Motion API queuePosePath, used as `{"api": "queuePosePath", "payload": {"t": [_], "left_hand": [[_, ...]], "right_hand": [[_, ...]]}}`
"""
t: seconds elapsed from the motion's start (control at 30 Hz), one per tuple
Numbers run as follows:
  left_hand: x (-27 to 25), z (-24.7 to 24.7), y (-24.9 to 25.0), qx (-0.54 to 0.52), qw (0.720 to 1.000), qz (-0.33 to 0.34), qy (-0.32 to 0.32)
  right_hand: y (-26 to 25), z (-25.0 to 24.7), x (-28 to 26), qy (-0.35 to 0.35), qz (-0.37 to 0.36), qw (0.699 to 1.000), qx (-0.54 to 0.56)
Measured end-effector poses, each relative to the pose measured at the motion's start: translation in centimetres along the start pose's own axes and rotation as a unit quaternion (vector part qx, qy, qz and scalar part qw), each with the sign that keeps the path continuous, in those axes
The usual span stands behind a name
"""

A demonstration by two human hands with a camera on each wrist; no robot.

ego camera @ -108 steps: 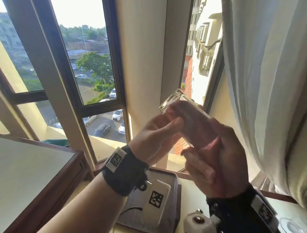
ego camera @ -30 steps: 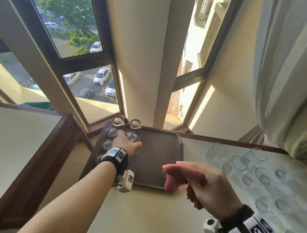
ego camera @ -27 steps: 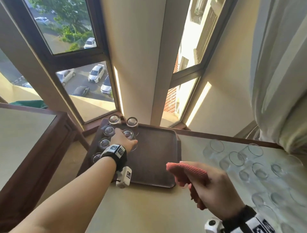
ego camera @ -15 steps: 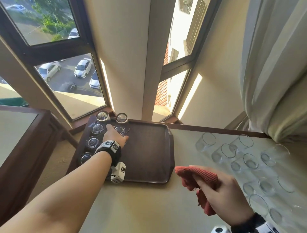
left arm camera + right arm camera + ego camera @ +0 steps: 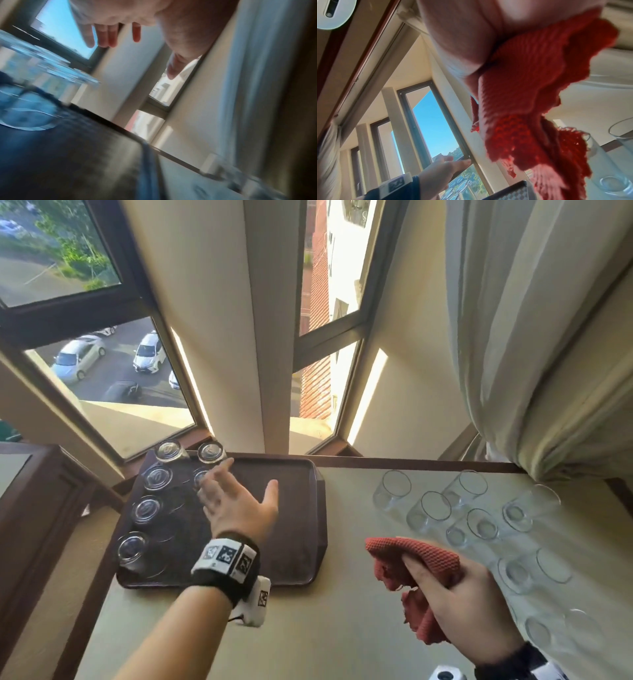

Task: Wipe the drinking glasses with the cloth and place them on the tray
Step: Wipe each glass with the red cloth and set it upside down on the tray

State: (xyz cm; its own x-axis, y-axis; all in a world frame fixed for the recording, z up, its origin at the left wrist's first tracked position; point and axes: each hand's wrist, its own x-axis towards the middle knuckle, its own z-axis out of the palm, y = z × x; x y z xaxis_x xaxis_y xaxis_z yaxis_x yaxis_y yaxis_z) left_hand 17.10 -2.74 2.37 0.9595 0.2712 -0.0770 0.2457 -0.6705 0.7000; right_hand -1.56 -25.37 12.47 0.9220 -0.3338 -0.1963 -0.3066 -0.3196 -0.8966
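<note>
Fingers spread, left hand (image 5: 236, 508) hovers over tray (image 5: 294, 542) while right hand (image 5: 469, 594) grips red cloth (image 5: 428, 559); no legible writing.

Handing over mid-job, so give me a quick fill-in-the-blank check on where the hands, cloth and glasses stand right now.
1. The red cloth is held in the ____ hand.
2. The left hand is open above the brown ____.
3. The glasses on the tray stand ____, bases up.
4. The glasses waiting on the table stand to the ____ of the tray.

Missing words: right; tray; upside down; right
</note>
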Motion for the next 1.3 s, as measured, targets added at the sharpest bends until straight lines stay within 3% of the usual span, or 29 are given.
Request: {"api": "queuePosePath", "payload": {"t": [0.07,0.13,0.23,0.33,0.5,0.73,0.87,1.0,1.07,1.17,1.23,1.3], "left_hand": [[-4.0,2.2,2.5,-0.042,0.993,0.082,-0.076],[-6.0,5.2,4.9,-0.041,0.977,0.117,-0.172],[-6.1,10.1,8.4,0.016,0.948,0.167,-0.272],[-5.2,14.7,11.4,0.098,0.916,0.209,-0.329],[-4.2,20.4,13.0,0.194,0.874,0.241,-0.376],[-4.2,22.7,12.9,0.165,0.909,0.217,-0.315],[-4.9,20.3,12.9,0.092,0.937,0.161,-0.296],[-7.1,14.6,12.0,-0.111,0.962,0.099,-0.227],[-8.2,10.7,11.8,-0.247,0.943,0.057,-0.214],[-9.3,4.8,12.0,-0.407,0.885,-0.025,-0.222],[-9.7,1.0,12.4,-0.458,0.857,-0.046,-0.232],[-10.0,-2.5,12.8,-0.467,0.848,-0.042,-0.249]], "right_hand": [[0.6,-1.4,0.1,0.013,0.013,1.000,0.004],[1.2,-3.0,0.2,0.022,0.022,1.000,-0.004],[2.0,-5.4,0.2,0.034,0.012,0.999,-0.002],[2.7,-7.5,0.1,0.062,0.007,0.998,0.008],[3.8,-10.2,-0.2,0.102,0.002,0.995,0.011],[5.1,-11.8,-0.5,0.101,-0.013,0.995,0.016],[4.7,-11.6,-0.3,0.117,-0.016,0.993,0.031],[4.2,-10.2,0.6,0.145,-0.012,0.989,0.032],[3.7,-9.1,1.1,0.148,0.007,0.988,0.034],[1.9,-7.1,2.0,0.137,0.038,0.990,0.022],[-0.5,-5.5,2.5,0.132,0.035,0.990,0.023],[-3.3,-3.9,2.8,0.115,0.006,0.992,0.049]]}}
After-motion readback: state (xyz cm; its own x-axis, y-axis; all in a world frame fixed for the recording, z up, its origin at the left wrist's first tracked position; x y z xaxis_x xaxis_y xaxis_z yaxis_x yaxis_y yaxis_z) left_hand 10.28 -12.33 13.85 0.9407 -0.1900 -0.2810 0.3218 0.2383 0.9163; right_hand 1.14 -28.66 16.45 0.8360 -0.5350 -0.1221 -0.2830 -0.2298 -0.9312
